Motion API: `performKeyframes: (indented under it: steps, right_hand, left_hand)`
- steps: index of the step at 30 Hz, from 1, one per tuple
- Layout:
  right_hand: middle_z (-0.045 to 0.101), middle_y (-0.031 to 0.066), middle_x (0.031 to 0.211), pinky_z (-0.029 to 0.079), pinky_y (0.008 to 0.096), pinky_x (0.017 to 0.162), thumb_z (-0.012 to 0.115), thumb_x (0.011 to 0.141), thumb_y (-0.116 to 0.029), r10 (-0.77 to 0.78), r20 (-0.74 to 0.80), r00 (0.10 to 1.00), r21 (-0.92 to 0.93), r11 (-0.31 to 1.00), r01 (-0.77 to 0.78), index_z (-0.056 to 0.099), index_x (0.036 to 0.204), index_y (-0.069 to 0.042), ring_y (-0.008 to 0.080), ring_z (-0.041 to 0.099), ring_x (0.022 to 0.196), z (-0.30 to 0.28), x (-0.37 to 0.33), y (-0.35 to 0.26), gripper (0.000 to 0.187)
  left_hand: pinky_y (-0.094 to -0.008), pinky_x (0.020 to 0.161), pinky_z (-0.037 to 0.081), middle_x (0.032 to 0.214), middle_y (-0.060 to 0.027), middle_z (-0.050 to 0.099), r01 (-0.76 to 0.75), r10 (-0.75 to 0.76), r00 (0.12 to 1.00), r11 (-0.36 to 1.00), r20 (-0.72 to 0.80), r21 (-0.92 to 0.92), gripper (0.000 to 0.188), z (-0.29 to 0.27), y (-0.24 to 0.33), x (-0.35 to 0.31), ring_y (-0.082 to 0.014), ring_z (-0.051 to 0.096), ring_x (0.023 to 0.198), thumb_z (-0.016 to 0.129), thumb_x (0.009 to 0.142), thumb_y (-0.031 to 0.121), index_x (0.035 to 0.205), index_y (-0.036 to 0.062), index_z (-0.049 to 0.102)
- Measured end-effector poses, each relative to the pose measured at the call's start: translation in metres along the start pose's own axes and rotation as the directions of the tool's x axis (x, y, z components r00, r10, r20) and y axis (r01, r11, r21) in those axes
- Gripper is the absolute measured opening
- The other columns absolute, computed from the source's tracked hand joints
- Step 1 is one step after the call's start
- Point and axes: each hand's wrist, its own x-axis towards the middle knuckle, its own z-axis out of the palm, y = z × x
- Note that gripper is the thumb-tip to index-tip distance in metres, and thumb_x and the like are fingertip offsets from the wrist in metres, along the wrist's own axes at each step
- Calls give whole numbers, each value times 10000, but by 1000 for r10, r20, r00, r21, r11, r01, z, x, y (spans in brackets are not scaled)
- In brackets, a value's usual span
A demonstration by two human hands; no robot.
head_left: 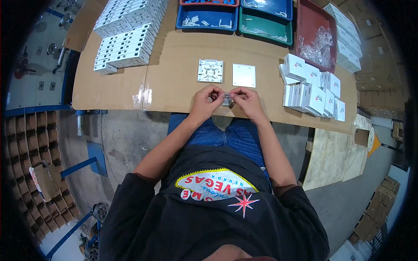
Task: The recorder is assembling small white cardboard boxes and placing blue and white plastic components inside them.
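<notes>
Left hand (204, 102) and right hand (249, 102) pinching together on small clear packet (227, 101), fingertips nearly meeting. Packet sitting at near edge of cardboard-covered table (172, 93), just nearer than white square frame (210, 71) on left and flat white plate (244, 75) on right. Packet looking very light, soft, crinkly, probably slippery; contents too small to tell. Film likely tearing easily; best grip seeming at opposite top corners, between thumb and forefinger.

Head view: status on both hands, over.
Left hand, right hand: both pinching small clear plastic packet. White square plastic housing, flat white square plate just beyond, untouched. Nothing visibly blocking.
</notes>
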Motion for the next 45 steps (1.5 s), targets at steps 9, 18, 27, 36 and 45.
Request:
performKeyframes:
  steps: [9, 18, 27, 36, 45]
  right_hand:
    - [695, 5, 903, 512, 218, 691, 678, 949, -32, -28, 74, 997, 19, 999, 27, 716, 1064, 18, 58, 625, 778, 3, -2, -11, 131]
    - [658, -13, 805, 490, 206, 615, 627, 1002, -56, 33, 15, 999, -84, 996, -32, 689, 1123, -16, 39, 598, 699, 1, -10, -33, 142]
    - [664, -6, 816, 465, 210, 587, 637, 1001, -79, -73, 18, 997, -138, 988, 75, 689, 1091, -27, 55, 592, 670, 17, 18, -35, 116]
    - [695, 67, 942, 507, 288, 658, 725, 923, -127, -334, 38, 942, -553, 778, 298, 725, 1018, -62, 156, 653, 720, 32, 66, -55, 116]
    - [687, 59, 956, 515, 319, 666, 703, 927, -92, -524, 70, 849, -705, 576, 414, 727, 1027, -95, 206, 644, 711, 39, 75, -41, 102]
  left_hand:
    - [-252, 761, 500, 919, -6, 679, -17, 16, 1000, 1000, -19, -22, 62, -2, 0, -1, -76, 608, 834, 708, 949, 50, 989, 10, 682]
    - [-296, 866, 502, 1097, -84, 666, -154, 144, 987, 978, 75, 142, 628, -1, 29, -7, -171, 643, 998, 832, 856, 152, 1372, 47, 491]
    - [-370, 896, 552, 1127, -109, 676, -376, 384, 922, 854, 53, 359, 264, -35, 19, 13, -282, 668, 1065, 770, 871, 71, 1127, 41, 713]
    - [-413, 955, 516, 1181, -94, 703, -452, 531, 845, 657, 56, 603, 256, -60, 3, 50, -291, 651, 1107, 737, 884, 68, 1140, 71, 748]
    - [-412, 976, 487, 1156, -84, 714, -327, 452, 889, 728, -64, 602, 231, -60, 7, 49, -288, 642, 1118, 746, 878, 105, 1105, 62, 741]
